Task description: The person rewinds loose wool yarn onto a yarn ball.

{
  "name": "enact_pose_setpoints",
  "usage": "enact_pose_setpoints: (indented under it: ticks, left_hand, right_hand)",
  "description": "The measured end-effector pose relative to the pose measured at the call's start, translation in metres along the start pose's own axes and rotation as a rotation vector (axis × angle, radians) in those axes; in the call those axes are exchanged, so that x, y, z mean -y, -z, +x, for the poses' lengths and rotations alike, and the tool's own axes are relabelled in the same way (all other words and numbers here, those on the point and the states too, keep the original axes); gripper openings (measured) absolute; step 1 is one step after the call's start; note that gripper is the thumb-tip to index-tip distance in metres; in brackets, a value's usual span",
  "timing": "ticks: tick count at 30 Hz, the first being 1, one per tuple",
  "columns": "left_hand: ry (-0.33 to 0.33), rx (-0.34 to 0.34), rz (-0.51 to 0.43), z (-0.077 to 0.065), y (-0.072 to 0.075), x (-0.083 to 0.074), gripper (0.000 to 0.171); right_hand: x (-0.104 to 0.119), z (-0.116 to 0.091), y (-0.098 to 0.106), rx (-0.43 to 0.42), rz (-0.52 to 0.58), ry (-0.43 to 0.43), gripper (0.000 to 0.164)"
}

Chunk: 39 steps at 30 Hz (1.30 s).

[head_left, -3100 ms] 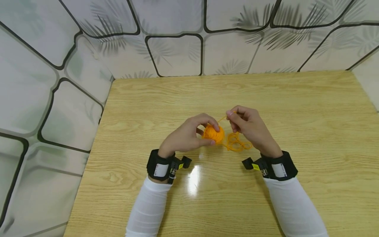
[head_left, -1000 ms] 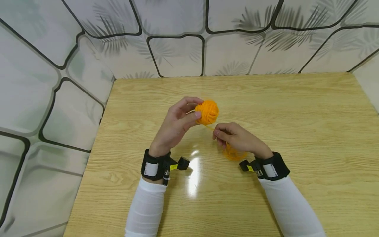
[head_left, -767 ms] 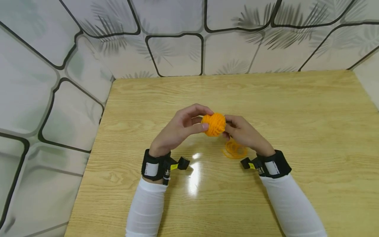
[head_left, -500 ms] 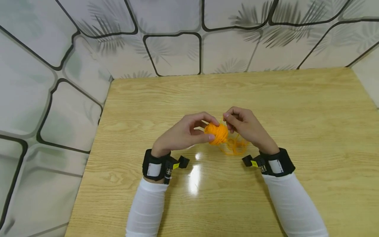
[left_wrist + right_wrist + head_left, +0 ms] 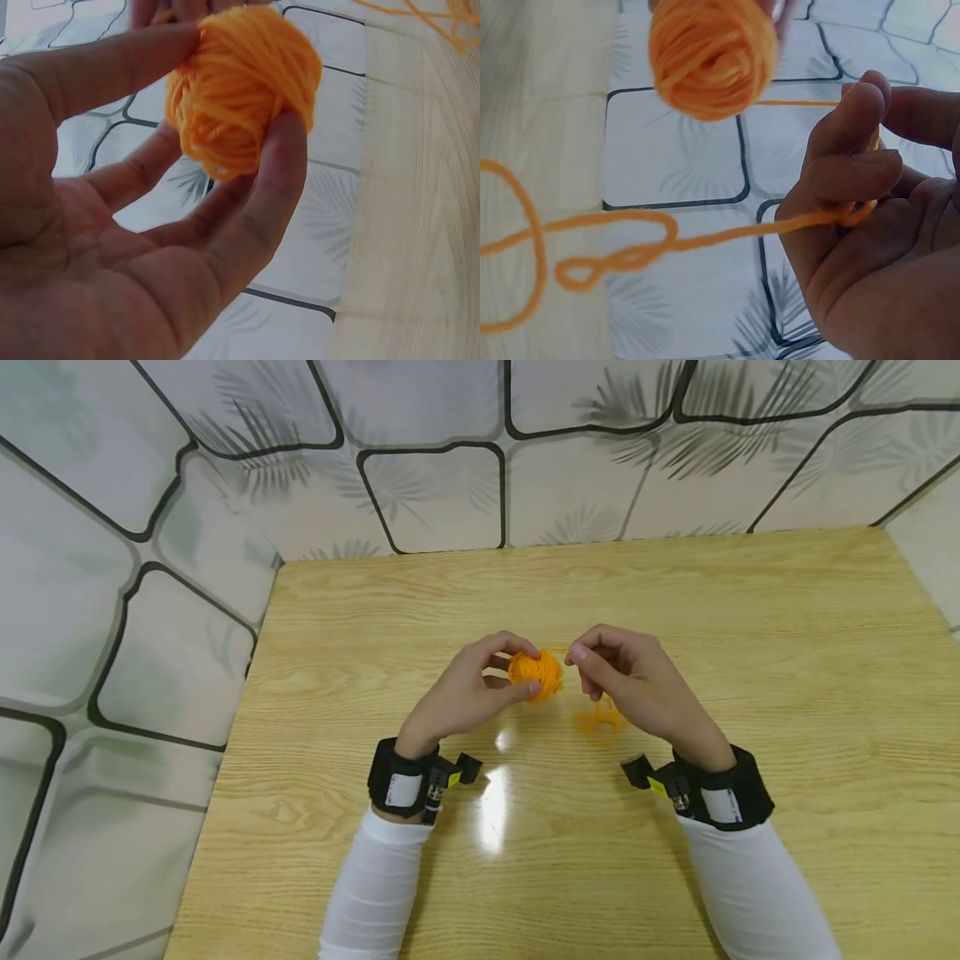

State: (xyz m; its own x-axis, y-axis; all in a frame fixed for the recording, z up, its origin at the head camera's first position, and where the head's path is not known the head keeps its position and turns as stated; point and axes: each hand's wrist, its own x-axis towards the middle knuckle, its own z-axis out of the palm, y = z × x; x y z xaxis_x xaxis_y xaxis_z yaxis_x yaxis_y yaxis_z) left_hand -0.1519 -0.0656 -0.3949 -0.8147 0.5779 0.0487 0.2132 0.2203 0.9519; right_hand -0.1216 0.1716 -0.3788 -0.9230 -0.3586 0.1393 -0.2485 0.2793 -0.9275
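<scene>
An orange ball of yarn (image 5: 537, 675) is gripped between the thumb and fingers of my left hand (image 5: 468, 689), raised above the table. In the left wrist view the wound ball (image 5: 240, 90) shows its crossing strands, with thumb and fingertips on its sides. My right hand (image 5: 633, 681), just to the right, pinches a strand between thumb and forefinger. That strand (image 5: 795, 103) runs taut from the ball to the fingertips in the right wrist view. It passes through the curled fingers and trails out as a loose yarn tail (image 5: 742, 231). Loops of slack yarn (image 5: 600, 722) hang or lie below the right hand; which, I cannot tell.
A wood-grain table (image 5: 570, 877) spreads under both hands. Behind it and on the left stand pale walls (image 5: 435, 497) with dark outlines and leaf prints. Each wrist wears a black strap (image 5: 723, 789) with a small camera.
The left hand has tilted and turned the yarn ball, lifting it before bringing it back. The right hand has passed the strand below and behind the ball, then out to the right again.
</scene>
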Motion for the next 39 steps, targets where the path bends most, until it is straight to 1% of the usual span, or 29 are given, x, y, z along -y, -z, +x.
enact_pose_setpoints:
  ticks: [5,7,9,12,15,19,24,27,30,34,39]
  left_hand:
    - [0.013,-0.158,-0.013,0.000,0.001,0.002,0.027]
    - [0.017,-0.221,-0.017,0.001,0.001,0.004,0.028]
    - [0.017,-0.274,-0.040,0.001,0.002,0.005,0.029]
    - [0.010,-0.325,-0.104,0.001,0.003,0.006,0.030]
    - [0.003,-0.351,-0.180,0.001,0.005,0.005,0.031]
    - [0.008,-0.352,-0.312,0.000,0.007,0.002,0.031]
    - [0.016,-0.343,-0.481,-0.001,0.010,-0.001,0.031]
    - [0.008,-0.320,-0.574,-0.003,0.011,-0.003,0.029]
    - [-0.009,-0.282,-0.655,-0.004,0.012,-0.005,0.025]
    - [-0.039,-0.221,-0.721,-0.006,0.013,-0.007,0.023]
    - [-0.066,-0.158,-0.765,-0.008,0.014,-0.008,0.024]
  right_hand:
    - [0.012,-0.006,-0.004,0.028,-0.001,0.018,0.014]
    - [0.015,-0.008,-0.007,0.051,-0.003,0.029,0.013]
    - [0.016,-0.009,-0.010,0.081,-0.008,0.048,0.012]
    - [0.017,-0.009,-0.014,0.140,-0.027,0.093,0.011]
    - [0.016,-0.009,-0.018,0.192,-0.040,0.126,0.011]
    - [0.015,-0.007,-0.023,0.252,-0.057,0.126,0.012]
    - [0.009,-0.003,-0.030,0.330,-0.071,0.060,0.015]
    - [0.003,0.001,-0.033,0.361,-0.071,0.026,0.017]
    - [-0.006,0.005,-0.036,0.370,-0.073,0.012,0.019]
    - [-0.018,0.012,-0.037,0.368,-0.073,-0.019,0.021]
    - [-0.031,0.017,-0.036,0.359,-0.081,-0.066,0.022]
